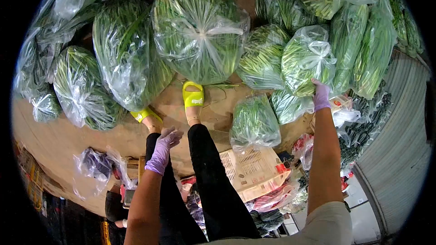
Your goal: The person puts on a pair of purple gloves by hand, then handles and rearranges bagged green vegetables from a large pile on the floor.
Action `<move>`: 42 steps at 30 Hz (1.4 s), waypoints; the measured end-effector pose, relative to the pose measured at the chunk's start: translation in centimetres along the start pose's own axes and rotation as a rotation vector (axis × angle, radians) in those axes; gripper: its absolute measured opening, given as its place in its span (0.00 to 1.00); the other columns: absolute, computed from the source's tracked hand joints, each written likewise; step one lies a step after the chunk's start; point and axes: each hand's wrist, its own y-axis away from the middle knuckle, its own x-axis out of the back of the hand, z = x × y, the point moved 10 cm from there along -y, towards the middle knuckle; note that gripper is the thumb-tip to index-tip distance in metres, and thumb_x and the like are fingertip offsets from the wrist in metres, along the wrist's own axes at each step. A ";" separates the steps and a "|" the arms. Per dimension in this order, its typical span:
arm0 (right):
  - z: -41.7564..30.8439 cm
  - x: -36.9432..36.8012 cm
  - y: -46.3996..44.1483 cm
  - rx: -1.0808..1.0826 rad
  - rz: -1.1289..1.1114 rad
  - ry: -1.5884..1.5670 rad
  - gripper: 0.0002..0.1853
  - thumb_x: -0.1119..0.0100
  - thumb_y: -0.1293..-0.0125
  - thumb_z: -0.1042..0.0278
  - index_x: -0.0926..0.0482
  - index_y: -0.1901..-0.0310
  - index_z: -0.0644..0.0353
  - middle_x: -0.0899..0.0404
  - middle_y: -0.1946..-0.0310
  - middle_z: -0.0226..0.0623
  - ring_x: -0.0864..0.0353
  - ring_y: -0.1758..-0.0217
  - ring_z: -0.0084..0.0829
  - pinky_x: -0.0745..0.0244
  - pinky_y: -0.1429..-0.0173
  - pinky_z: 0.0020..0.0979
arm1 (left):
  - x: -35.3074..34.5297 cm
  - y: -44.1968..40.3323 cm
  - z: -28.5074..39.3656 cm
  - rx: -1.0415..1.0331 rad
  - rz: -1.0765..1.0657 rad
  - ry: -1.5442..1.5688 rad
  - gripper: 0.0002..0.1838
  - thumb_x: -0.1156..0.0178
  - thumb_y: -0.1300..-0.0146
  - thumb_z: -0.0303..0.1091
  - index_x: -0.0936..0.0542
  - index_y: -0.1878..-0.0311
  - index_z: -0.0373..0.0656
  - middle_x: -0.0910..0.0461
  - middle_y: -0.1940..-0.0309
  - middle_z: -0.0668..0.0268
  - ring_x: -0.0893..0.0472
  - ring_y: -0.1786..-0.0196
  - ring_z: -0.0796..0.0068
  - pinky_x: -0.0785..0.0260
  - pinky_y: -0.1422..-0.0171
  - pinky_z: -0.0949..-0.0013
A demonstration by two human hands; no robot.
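Both hands wear thin purple gloves. My right hand (321, 94) reaches forward to the lower right edge of a knotted clear bag of green vegetables (305, 61); its fingertips touch the plastic, and part of the fingers is hidden, so its grip is unclear. My left hand (167, 143) hangs over my leg with its fingers somewhat apart and nothing in it. Just left of the knotted bag lies another bag of greens (265, 56). A smaller bag of greens (255, 122) sits nearer to me, beside a pale plastic crate (250, 170).
Large bags of long greens (200, 31) line the far side. My feet in yellow slippers (193, 94) stand on the brown floor (68, 138). At the lower left are a plastic-wrapped dark bundle (95, 165) and part of another person. A corrugated metal surface (402, 109) is at the right.
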 end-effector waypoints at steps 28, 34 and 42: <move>6.5 -31.1 55.0 0.747 -1.127 0.578 0.19 0.38 0.48 0.70 0.29 0.55 0.65 0.24 0.65 0.39 0.24 0.64 0.29 0.28 0.58 0.27 | 22.2 12.1 19.4 -0.511 0.235 0.536 0.28 0.55 0.38 0.53 0.37 0.41 0.44 0.31 0.48 0.64 0.30 0.49 0.68 0.34 0.47 0.60; 12.2 -23.0 43.0 0.385 -0.840 0.363 0.16 0.39 0.47 0.71 0.28 0.56 0.64 0.24 0.67 0.37 0.26 0.62 0.23 0.29 0.57 0.23 | 17.1 6.5 19.0 -0.338 0.192 0.294 0.45 0.49 0.44 0.58 0.56 0.33 0.42 0.54 0.33 0.58 0.53 0.31 0.62 0.59 0.32 0.62; 21.3 -1.1 23.9 0.028 -0.349 1.419 0.41 0.34 0.57 0.48 0.36 0.45 0.67 0.24 0.59 0.50 0.23 0.57 0.42 0.29 0.52 0.34 | 19.6 2.6 17.3 -0.368 0.616 -0.112 0.55 0.39 0.53 0.55 0.63 0.33 0.42 0.51 0.34 0.58 0.52 0.32 0.61 0.59 0.33 0.55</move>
